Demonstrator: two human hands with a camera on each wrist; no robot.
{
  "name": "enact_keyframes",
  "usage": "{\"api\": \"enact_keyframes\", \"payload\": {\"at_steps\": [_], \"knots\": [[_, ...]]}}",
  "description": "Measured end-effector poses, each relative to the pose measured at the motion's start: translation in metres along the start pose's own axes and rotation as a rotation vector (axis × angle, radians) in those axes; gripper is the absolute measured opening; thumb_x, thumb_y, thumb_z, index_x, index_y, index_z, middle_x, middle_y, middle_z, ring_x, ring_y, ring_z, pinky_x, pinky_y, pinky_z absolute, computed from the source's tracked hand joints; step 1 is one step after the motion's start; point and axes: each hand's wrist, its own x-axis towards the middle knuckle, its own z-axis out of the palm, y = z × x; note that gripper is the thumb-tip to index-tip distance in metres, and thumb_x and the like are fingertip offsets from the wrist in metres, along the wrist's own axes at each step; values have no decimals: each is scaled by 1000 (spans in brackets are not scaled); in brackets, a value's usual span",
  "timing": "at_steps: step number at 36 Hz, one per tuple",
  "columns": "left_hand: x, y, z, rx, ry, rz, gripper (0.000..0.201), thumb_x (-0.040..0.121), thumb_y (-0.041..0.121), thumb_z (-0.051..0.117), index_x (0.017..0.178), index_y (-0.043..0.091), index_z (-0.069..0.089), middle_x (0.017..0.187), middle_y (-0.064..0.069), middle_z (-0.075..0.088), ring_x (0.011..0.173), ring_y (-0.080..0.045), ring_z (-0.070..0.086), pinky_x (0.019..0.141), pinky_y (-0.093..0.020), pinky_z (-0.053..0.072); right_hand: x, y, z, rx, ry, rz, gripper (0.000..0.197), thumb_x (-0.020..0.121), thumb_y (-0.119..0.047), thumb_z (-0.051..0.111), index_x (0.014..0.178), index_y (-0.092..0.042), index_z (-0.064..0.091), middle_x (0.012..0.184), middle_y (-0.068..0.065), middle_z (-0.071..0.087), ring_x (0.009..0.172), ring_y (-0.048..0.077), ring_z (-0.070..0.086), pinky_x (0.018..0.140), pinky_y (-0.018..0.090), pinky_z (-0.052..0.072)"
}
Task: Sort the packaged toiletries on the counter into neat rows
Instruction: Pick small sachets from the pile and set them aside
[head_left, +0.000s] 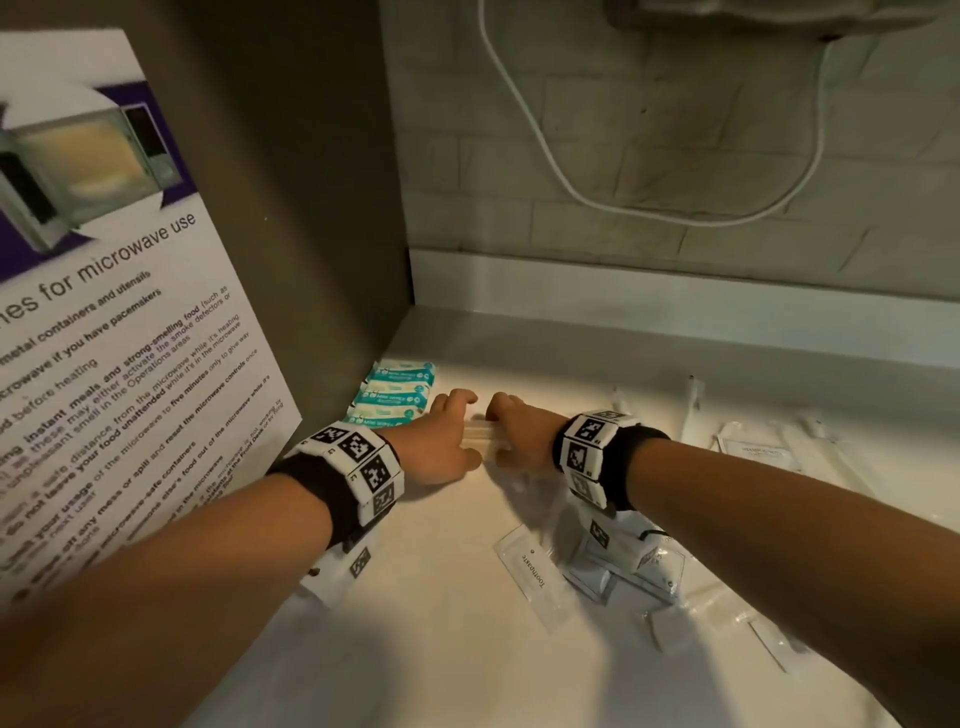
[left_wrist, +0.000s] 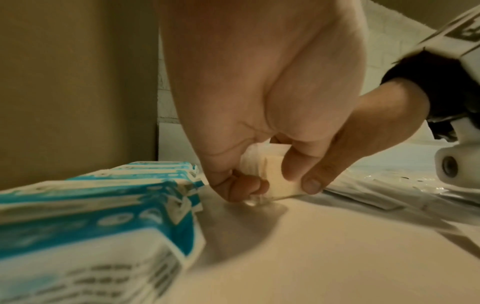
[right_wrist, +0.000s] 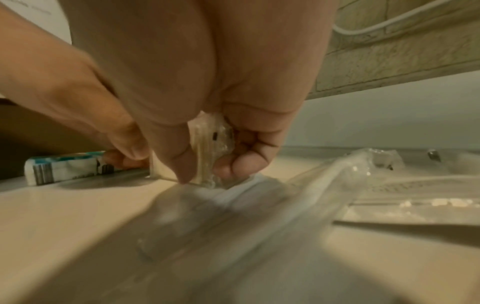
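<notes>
A small clear-wrapped packet (head_left: 480, 434) with pale contents stands on edge on the white counter (head_left: 441, 623), held between both hands. My left hand (head_left: 457, 434) pinches its left end (left_wrist: 275, 176) between thumb and curled fingers. My right hand (head_left: 506, 434) pinches the other end (right_wrist: 207, 148) the same way. Just left of the hands, a row of teal-and-white packets (head_left: 395, 392) lies against the side wall, and it also shows as teal packets (left_wrist: 103, 205) in the left wrist view. The packet's lower edge touches the counter.
A white toothpaste sachet (head_left: 535, 571) lies near my right forearm. Several clear and white packets (head_left: 753, 452) are scattered over the right of the counter. A brown side panel (head_left: 311, 208) with a microwave notice (head_left: 104, 338) closes the left. A white cable (head_left: 571, 192) hangs on the brick wall.
</notes>
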Motion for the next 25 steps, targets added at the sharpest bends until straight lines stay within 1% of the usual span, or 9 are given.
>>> {"api": "enact_keyframes", "payload": {"at_steps": [4, 8, 12, 14, 16, 18, 20, 22, 25], "knots": [[0, -5, 0, -42, 48, -28, 60, 89, 28, 58, 138, 29, 23, 132, -2, 44, 118, -26, 45, 106, -43, 36, -1, 5, -3, 41, 17, 5, 39, 84, -11, 62, 120, -7, 50, 115, 11, 59, 89, 23, 56, 76, 30, 44], [2, -11, -2, -101, 100, -7, 52, 88, 31, 62, 130, 28, 31, 115, 2, 52, 109, -20, 50, 99, -37, 41, -2, 13, -9, 81, 3, 28, 42, 84, -15, 66, 124, -10, 54, 117, 10, 61, 102, 27, 60, 85, 32, 46], [7, -11, -10, -347, 144, 15, 61, 83, 27, 73, 126, 29, 30, 105, 10, 57, 107, -20, 56, 100, -39, 44, 1, 20, -20, 95, -32, 49, 47, 82, -23, 71, 124, -13, 54, 118, 9, 64, 107, 27, 60, 88, 32, 47], [11, -8, -15, -433, 160, 15, 69, 79, 25, 76, 127, 32, 27, 105, 7, 61, 105, -20, 60, 100, -41, 46, 3, 25, -27, 130, -32, 68, 51, 81, -25, 73, 127, -14, 52, 119, 8, 62, 107, 26, 59, 87, 32, 47], [20, -5, -20, -468, 179, 2, 74, 80, 19, 76, 132, 28, 26, 104, -3, 64, 100, -21, 63, 95, -40, 49, 6, 29, -34, 215, -38, 108, 57, 79, -26, 75, 129, -18, 48, 119, 7, 62, 104, 24, 60, 87, 33, 49], [29, -3, -25, -515, 184, -13, 77, 81, 15, 75, 138, 24, 24, 99, -6, 67, 94, -21, 65, 85, -36, 51, 11, 33, -40, 259, -42, 135, 61, 78, -29, 76, 129, -19, 46, 119, 7, 62, 104, 24, 59, 90, 37, 50], [38, -1, -30, -558, 170, -36, 78, 83, 15, 74, 140, 25, 22, 100, -5, 66, 92, -20, 64, 77, -30, 49, 17, 36, -46, 252, -28, 141, 61, 78, -31, 76, 130, -16, 47, 119, 6, 59, 105, 23, 57, 88, 34, 47], [46, 0, -34, -583, 152, -74, 76, 83, 18, 74, 138, 31, 23, 106, -5, 65, 95, -20, 63, 76, -30, 48, 23, 38, -52, 237, -19, 150, 61, 78, -32, 75, 130, -13, 49, 119, 6, 59, 105, 23, 57, 87, 33, 46], [57, 2, -37, -584, 136, -137, 76, 80, 23, 73, 138, 33, 25, 117, -5, 59, 103, -24, 60, 85, -36, 49, 34, 40, -53, 301, -47, 183, 54, 78, -26, 75, 125, -9, 54, 111, 7, 66, 99, 23, 65, 91, 36, 53]]}}
